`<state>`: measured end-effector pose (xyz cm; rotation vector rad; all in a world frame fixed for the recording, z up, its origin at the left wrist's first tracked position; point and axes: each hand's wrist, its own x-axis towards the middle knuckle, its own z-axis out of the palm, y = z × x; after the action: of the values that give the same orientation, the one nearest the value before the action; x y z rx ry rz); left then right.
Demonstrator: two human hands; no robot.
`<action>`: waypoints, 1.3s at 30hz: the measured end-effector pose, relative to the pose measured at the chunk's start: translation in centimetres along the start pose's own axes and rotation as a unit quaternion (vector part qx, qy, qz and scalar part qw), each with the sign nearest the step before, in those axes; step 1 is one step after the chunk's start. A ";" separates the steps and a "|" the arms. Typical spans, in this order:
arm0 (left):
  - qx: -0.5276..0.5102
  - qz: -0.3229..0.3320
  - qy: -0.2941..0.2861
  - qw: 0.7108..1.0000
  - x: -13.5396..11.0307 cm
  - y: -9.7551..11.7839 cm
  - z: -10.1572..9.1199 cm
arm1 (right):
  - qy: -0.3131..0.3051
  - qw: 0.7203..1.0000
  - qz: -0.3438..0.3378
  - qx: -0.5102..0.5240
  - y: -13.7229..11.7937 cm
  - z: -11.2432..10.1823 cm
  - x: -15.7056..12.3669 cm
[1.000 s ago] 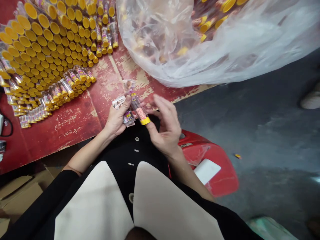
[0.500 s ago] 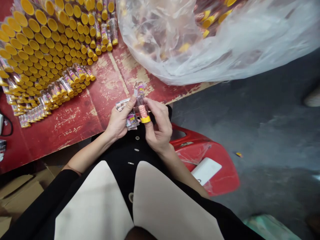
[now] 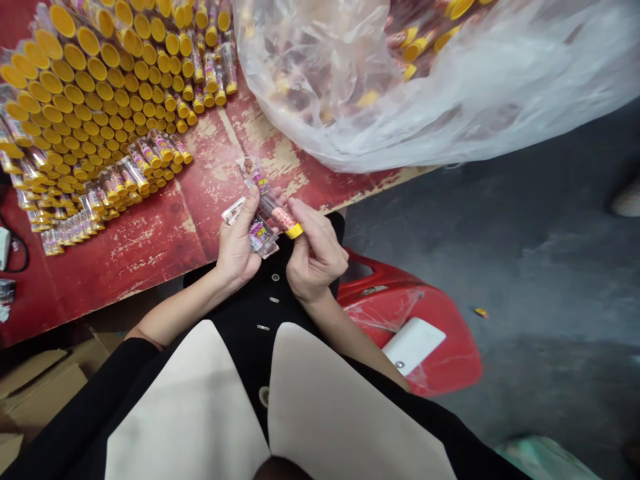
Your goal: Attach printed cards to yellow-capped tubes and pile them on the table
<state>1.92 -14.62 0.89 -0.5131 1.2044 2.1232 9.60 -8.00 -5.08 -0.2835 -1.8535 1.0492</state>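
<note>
My left hand [image 3: 235, 253] is closed on a small stack of printed clear plastic sleeves [image 3: 261, 235], with the thumb pressed on top. From beneath that thumb another printed sleeve [image 3: 257, 175] sticks out over the table edge. A clear tube [image 3: 283, 217] with pink pellets inside and a yellow cap lies slanted between my hands. Its capped end is pinched in my right hand [image 3: 316, 257], and its other end lies against the left fingers, in line with the sleeve. Whether the tube end is inside that sleeve, I cannot tell.
Many yellow-capped tubes [image 3: 93, 83] are stacked at the left of the worn red table [image 3: 165, 233]. A big clear plastic bag [image 3: 320, 127] of tubes bulges at the table's right. A red chair [image 3: 445, 333] with a white flat object [image 3: 415, 345] stands right; cardboard [image 3: 45, 387] lies lower left.
The tube has turned from nearly upright to a slant, its far end swinging left. The projecting sleeve has shifted left with it, and my right hand has tilted slightly.
</note>
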 end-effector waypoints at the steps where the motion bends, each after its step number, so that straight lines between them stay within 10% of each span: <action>1: -0.003 0.001 0.002 1.000 -0.1 0.0 0.1 | 0.006 1.000 0.003 -0.004 0.0 0.1 0.0; 10: 0.055 -0.016 -0.013 0.998 0.1 0.1 0.2 | 0.056 0.986 0.118 0.105 -0.3 0.6 0.2; 22: 0.140 0.017 -0.060 0.988 1.0 0.8 -0.7 | 0.033 0.996 0.040 0.067 0.3 -0.2 0.6; 34: 0.180 0.055 -0.085 0.978 1.5 0.5 -1.6 | -0.138 0.990 -0.032 0.017 0.8 -1.7 2.2; 39: 0.181 0.045 -0.080 0.979 0.4 0.4 -1.6 | -0.010 0.997 0.051 0.059 0.2 -0.9 2.0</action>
<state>1.39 -16.03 0.09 -0.1250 1.4972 1.9133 9.20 -6.20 -3.86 -0.2999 -1.8019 1.2309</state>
